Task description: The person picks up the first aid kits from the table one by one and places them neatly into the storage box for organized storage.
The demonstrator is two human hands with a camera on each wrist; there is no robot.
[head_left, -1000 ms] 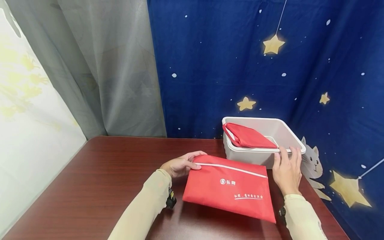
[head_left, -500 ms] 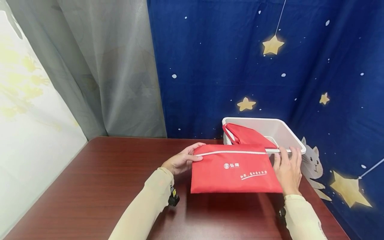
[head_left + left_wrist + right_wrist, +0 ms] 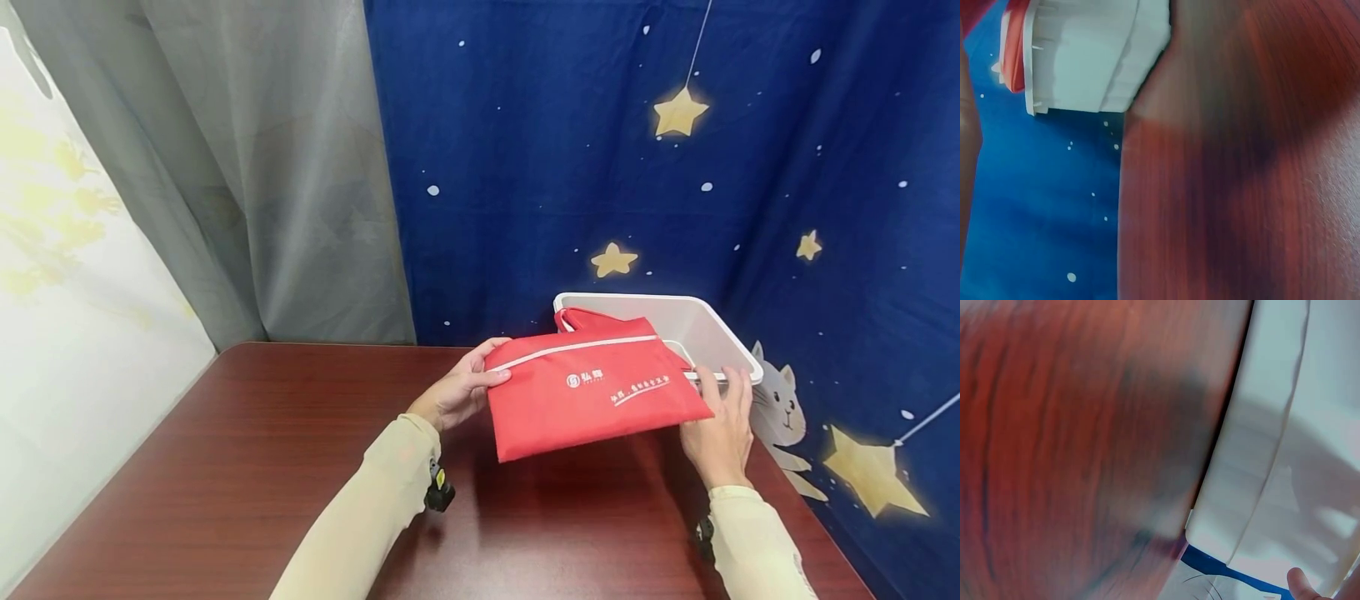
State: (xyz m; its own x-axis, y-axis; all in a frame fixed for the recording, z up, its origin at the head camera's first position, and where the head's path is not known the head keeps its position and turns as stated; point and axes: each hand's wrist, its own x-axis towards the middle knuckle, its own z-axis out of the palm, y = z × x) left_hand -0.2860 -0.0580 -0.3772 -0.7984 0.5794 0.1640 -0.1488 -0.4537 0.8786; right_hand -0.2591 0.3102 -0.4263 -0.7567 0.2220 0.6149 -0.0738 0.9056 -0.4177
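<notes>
My left hand (image 3: pixel 461 392) pinches the upper left corner of a flat red zip pouch (image 3: pixel 555 408), thumb on the front. White lettering and a white strip run across the pouch. It hangs tilted above the table, its upper edge overlapping the front of a white plastic bin (image 3: pixel 705 329). My right hand (image 3: pixel 718 433) grips the bin's front rim near the right corner. Another red pouch (image 3: pixel 588 319) lies in the bin, mostly hidden behind the held one. In the right wrist view a fingertip (image 3: pixel 1299 581) shows by the bin wall (image 3: pixel 1254 462).
The bin stands at the back right of the dark red wooden table (image 3: pixel 315 467). Behind it hang a blue starry curtain (image 3: pixel 525 167) and a grey curtain (image 3: pixel 315 167). A white wall (image 3: pixel 82 333) borders the table's left side.
My left hand has raised the red pouch and carried it toward the bin, so it now covers much of the pouch inside. My right hand has stayed on the rim.
</notes>
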